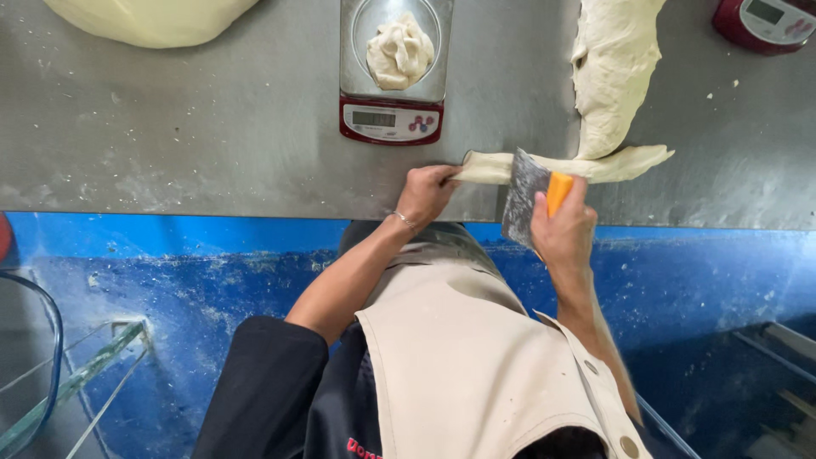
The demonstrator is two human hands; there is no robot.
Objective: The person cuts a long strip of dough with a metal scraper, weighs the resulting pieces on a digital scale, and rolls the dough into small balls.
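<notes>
- The red kitchen scale [391,119] stands on the steel table [212,127]; every place below is told from it.
- The scale's shiny metal platform [361,68] serves as a holder, and on it sits one small folded lump of dough [399,53], pale and creased, well inside the platform's edges.
- Below and to the right of the scale, near the table's front edge, lies a long strip of dough [612,164], stretched sideways.
- The left hand [425,191] is just below the scale; its fingers are closed in a pinch on the strip's left end.
- The right hand [563,229] is lower right of the scale; its fingers are wrapped tight round the orange handle of a dough scraper [525,191], whose floured metal blade stands across the strip, its edge at or on the dough.
- Right of the scale, a thick dough mass [612,76] runs from the far edge of the table down to the strip and joins it at the right end.
- Far left of the scale, at the top edge, part of a large smooth dough mound [153,19] shows.
- Far right of the scale, in the top corner, stands a second red scale [765,21]; its platform is out of view.
- Below the scale, past the table's edge, there is a blue floured floor [212,289] and the person's beige apron [459,365].
</notes>
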